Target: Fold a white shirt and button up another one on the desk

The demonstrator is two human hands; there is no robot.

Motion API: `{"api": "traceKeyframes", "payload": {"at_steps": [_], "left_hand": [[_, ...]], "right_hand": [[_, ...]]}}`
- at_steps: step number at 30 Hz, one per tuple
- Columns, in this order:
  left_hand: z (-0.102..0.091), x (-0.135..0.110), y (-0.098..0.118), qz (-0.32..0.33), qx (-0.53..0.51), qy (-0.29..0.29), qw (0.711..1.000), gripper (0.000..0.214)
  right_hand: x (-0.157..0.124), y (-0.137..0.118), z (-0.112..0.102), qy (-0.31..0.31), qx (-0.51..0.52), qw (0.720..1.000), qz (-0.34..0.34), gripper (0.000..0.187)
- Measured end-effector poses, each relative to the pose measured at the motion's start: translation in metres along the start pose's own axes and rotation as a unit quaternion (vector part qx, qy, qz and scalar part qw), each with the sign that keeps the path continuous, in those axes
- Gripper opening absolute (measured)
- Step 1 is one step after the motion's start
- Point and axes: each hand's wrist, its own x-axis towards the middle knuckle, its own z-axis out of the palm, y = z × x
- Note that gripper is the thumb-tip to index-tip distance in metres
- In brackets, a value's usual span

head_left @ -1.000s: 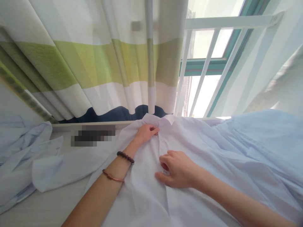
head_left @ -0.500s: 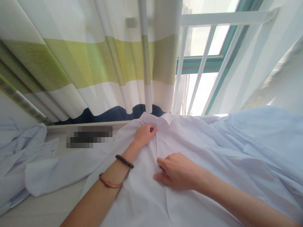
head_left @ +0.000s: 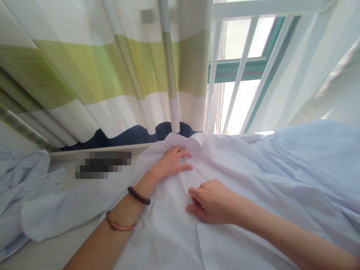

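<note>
Head camera view: a white shirt (head_left: 165, 232) lies spread out in the middle, front side up, with its collar (head_left: 199, 139) at the far end and its bottom coming toward the person. The left hand (head_left: 176, 162) is on the shirt, just below the collar and by the line down the front. Its thumb and pointing finger are apart, with a gap between them, so it is open. The right hand (head_left: 209, 202) is lower down on the shirt, nearer to the person, by the same front line. Its fingers are curled in, and its thumb sits a little way from the pointing finger. I cannot tell if it is pinching any cloth, because the curled fingers hide that spot. On the left arm there is a string of dark beads (head_left: 138, 195) and a thin copper-colored band (head_left: 120, 227). One sleeve (head_left: 64, 210) of the shirt stretches out to the left over the pale surface (head_left: 47, 253). Near the back edge is something dark (head_left: 102, 165), too blurred to name. More crumpled pale cloth (head_left: 19, 187) lies at the far left. Light blue cloth (head_left: 326, 150) lies on the right. Behind it all hangs a white and green curtain (head_left: 126, 71), beside white bars (head_left: 242, 71) and a window with a green frame (head_left: 254, 66).
</note>
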Motion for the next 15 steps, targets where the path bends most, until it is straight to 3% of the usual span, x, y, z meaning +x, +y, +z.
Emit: {"api": "traceKeyframes", "payload": {"at_steps": [9, 15], "left_hand": [[0.009, 0.002, -0.001, -0.012, 0.009, 0.03, 0.999, 0.035], [0.011, 0.008, -0.001, -0.025, 0.025, 0.05, 0.998, 0.035]], "right_hand": [[-0.009, 0.014, -0.009, -0.06, 0.066, 0.996, 0.01, 0.041], [-0.011, 0.009, -0.011, -0.063, 0.022, 0.997, 0.046, 0.04]]}}
